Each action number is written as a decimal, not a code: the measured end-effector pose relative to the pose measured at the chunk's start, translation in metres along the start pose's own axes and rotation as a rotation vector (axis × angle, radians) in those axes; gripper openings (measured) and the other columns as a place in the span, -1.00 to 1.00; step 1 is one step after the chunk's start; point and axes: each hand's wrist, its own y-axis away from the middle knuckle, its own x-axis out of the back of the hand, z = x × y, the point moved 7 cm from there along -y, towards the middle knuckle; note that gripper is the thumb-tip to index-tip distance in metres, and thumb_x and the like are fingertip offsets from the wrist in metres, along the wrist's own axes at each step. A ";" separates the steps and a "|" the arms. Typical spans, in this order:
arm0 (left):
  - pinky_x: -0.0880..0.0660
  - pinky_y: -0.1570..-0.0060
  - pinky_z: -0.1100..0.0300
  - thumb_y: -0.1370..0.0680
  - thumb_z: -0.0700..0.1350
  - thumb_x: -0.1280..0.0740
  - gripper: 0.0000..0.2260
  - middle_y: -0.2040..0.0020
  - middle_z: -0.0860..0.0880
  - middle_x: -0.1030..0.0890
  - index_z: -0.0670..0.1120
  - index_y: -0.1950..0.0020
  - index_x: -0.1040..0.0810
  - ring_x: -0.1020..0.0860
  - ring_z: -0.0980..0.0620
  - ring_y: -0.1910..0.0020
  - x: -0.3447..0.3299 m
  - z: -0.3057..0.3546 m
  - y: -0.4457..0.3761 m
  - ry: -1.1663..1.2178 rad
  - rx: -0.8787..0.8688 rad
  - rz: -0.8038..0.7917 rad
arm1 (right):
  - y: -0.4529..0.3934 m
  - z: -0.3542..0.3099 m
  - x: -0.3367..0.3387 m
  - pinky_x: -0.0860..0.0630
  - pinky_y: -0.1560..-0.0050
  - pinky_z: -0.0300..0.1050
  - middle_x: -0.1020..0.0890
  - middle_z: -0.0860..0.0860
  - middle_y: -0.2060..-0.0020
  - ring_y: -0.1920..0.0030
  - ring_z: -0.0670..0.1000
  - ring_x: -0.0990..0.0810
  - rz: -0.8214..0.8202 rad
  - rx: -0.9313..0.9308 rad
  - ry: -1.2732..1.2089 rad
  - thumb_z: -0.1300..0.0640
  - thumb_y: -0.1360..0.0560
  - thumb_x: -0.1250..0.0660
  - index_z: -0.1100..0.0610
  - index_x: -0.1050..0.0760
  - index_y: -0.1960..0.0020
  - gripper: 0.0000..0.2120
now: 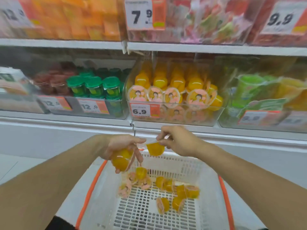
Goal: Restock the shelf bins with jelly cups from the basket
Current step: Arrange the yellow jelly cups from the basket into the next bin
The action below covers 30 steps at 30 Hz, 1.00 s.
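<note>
My left hand (123,145) grips an orange jelly cup (121,159) above the basket's far left corner. My right hand (179,140) pinches a second orange jelly cup (155,149) by its lid edge, so the cup hangs just right of the left hand. Below them stands a white perforated basket (196,168) with orange handles, holding several loose jelly cups (181,190). Straight ahead on the shelf is a clear bin (214,117) tagged 6.9, packed with the same orange cups (197,98), their pink cartoon lids facing out.
Left of that bin stand green-lidded cups (93,87) and dark red cups (56,82) behind 12.0 tags. A bin of green and yellow packs (259,95) lies to the right. An upper shelf carries orange and pink packs. A white ledge (66,125) runs under the bins.
</note>
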 end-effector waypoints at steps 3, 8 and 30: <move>-0.52 0.41 0.08 -0.47 0.44 -0.21 -0.24 0.17 -0.25 -0.63 -0.26 -0.18 -0.59 -0.54 -0.17 0.35 -0.006 0.029 0.027 0.070 -0.130 0.052 | 0.014 -0.043 0.049 -0.57 0.05 -0.05 -0.66 -0.07 0.11 0.14 -0.07 -0.62 0.238 0.155 -0.004 0.22 -0.53 -0.41 0.11 -0.56 0.06 -0.96; -0.54 0.44 0.09 -0.54 0.17 -0.33 -0.53 -0.01 -0.25 -0.67 -0.17 -0.24 -0.58 -0.57 -0.14 0.33 -0.024 0.072 0.056 0.487 -0.543 0.108 | 0.051 -0.067 0.071 -0.64 -0.03 -0.16 -0.66 -0.08 -0.10 -0.10 -0.13 -0.65 0.479 0.317 -0.200 0.31 -0.44 -0.49 0.00 -0.59 0.12 -0.78; -0.60 0.35 0.03 -0.58 0.05 -0.34 -0.74 0.04 -0.19 -0.71 -0.12 -0.07 -0.65 -0.69 -0.20 0.21 0.016 0.078 0.058 0.629 -0.600 0.579 | -0.018 -0.053 0.116 -0.62 0.37 -0.18 -0.66 0.24 0.26 0.39 0.06 -0.70 0.603 -0.150 -0.772 0.40 -0.48 -0.42 0.32 -0.53 0.03 -0.90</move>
